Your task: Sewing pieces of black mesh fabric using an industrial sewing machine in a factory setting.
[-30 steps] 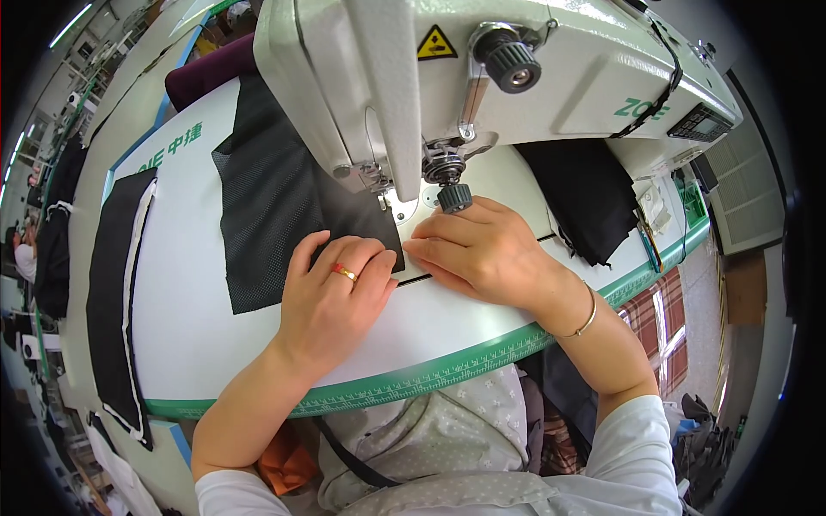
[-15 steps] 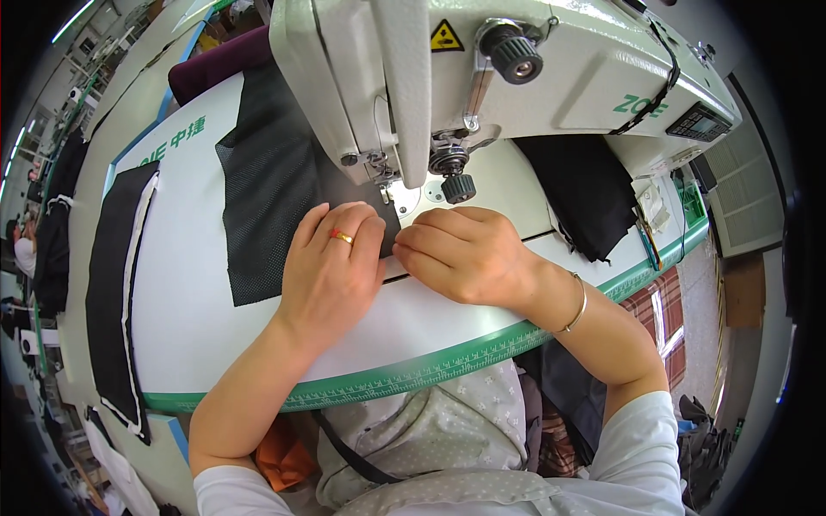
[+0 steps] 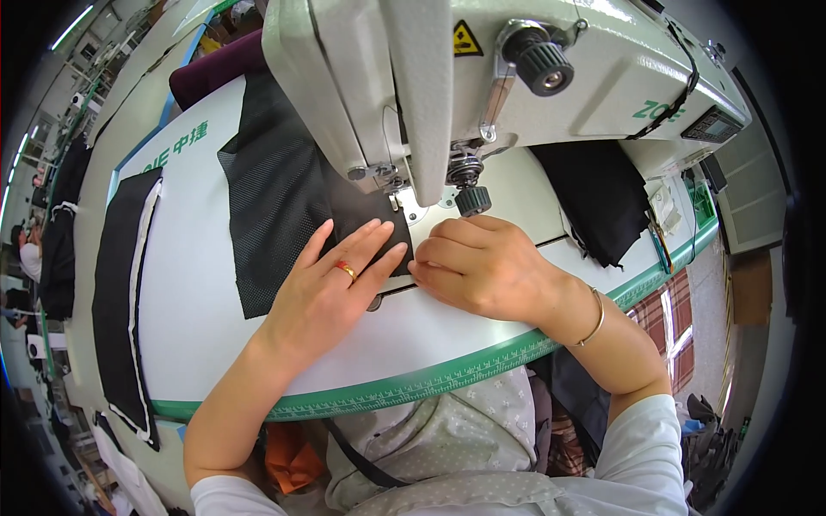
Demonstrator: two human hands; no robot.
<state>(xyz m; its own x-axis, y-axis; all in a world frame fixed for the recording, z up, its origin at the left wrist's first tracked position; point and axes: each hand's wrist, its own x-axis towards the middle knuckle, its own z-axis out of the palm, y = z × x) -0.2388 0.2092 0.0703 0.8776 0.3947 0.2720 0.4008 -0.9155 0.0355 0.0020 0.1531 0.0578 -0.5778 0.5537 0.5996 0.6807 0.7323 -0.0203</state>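
Note:
A black mesh fabric piece lies flat on the white sewing table, its right end under the needle area of a pale grey sewing machine. My left hand, with a gold ring, presses flat on the fabric's lower right corner, fingers spread. My right hand, a thin bangle at its wrist, rests with curled fingers at the fabric's right edge, just below the presser foot. Fingertips of both hands nearly meet.
Another black fabric piece lies at the right of the machine. A long black strip lies along the table's left side. A green ruler edge runs along the table's front. A maroon cloth sits at the back left.
Both hands have slid up and to the right toward the presser foot, moving the fabric's corner closer under the machine head. The view has shifted slightly closer.

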